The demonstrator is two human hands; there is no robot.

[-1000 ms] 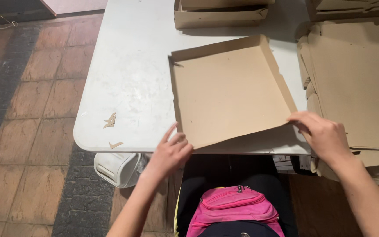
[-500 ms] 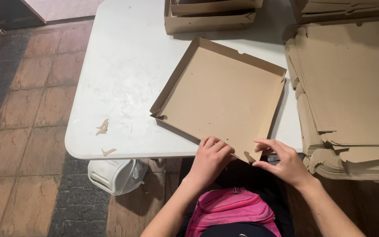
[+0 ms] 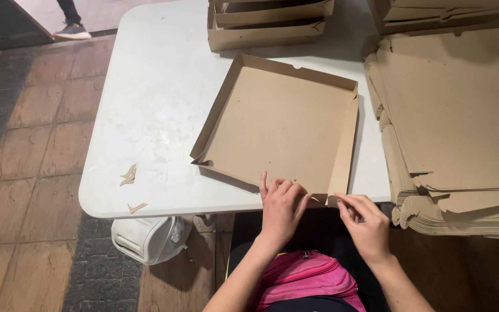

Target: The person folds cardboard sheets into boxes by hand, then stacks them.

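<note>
Hands (image 3: 281, 205) (image 3: 365, 222) both pinching near edge of cardboard tray (image 3: 278, 127) on white table (image 3: 157, 104)

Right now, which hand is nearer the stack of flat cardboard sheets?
Right. The right hand pinches the box's near corner, just beside the stack of flat cardboard sheets; the left hand is farther over.

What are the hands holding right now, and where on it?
Both hold the cardboard tray at its near corner: left hand presses the near wall, right hand pinches the corner flap.
</note>
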